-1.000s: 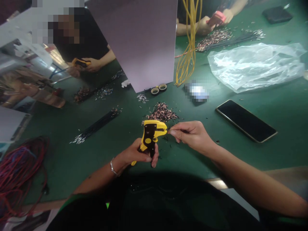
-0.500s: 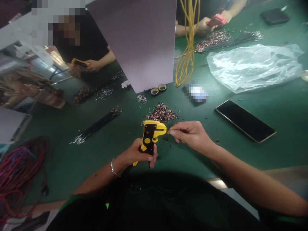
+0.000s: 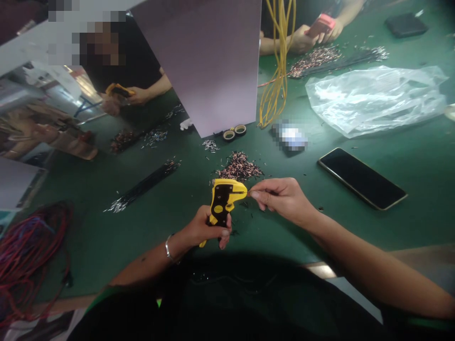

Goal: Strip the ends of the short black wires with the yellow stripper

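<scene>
My left hand point(image 3: 209, 228) is closed around the handles of a yellow and black wire stripper point(image 3: 221, 199), whose jaw end points right. Between thumb and fingertips my right hand point(image 3: 280, 196) pinches a short thin wire point(image 3: 249, 192). That wire lies at the stripper's jaws, and a coppery bit shows between jaw and fingertips. Most of the wire is hidden by the fingers and the tool. Just beyond the stripper lies a pile of short wire pieces point(image 3: 239, 166), dark with copper ends. A bundle of black wires point(image 3: 144, 186) rests to the left.
A phone point(image 3: 362, 177) lies at right, near a clear plastic bag point(image 3: 377, 99). Tape rolls point(image 3: 229, 135) sit below an upright panel point(image 3: 216, 66). Yellow cables point(image 3: 279, 61) hang beside it. Red cables point(image 3: 31, 251) are coiled at left. Two co-workers' hands hold tools across the table.
My left hand has squeezed the stripper's handles closer together, and its jaws look more closed. A coppery bit now shows at the jaw tip. My right hand has hardly moved.
</scene>
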Demonstrator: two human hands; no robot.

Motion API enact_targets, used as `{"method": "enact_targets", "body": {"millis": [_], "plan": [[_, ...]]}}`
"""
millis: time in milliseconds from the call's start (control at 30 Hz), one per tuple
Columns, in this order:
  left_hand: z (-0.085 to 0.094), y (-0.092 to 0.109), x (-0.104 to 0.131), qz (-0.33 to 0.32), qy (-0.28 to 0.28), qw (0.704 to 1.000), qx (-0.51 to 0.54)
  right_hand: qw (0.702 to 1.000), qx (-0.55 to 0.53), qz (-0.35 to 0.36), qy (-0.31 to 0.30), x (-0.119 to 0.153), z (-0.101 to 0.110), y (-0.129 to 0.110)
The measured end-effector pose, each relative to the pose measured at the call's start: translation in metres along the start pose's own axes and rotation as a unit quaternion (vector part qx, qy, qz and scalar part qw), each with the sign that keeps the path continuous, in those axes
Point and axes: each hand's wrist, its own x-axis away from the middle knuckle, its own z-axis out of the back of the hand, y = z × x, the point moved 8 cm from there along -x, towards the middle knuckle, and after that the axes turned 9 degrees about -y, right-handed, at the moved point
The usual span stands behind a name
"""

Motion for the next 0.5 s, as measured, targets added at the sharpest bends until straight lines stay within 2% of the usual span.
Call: {"method": "enact_targets", "body": {"millis": [100,300,500], "plan": [[0.004,0.001,0.0,-0.018,0.024,1.0,0.011,1.0,0.0,-0.004,0.002,0.0,0.0,0.001],[0.0,0.005,-0.003,-0.024,-0.007,0.999,0.033,1.0,-0.005,0.001,-0.004,-0.001,0.0,0.001],[0.006,0.016,-0.002,-0.057,0.008,0.998,0.034,1.0,-0.007,-0.007,0.007,0.0,0.004,0.004]]}}
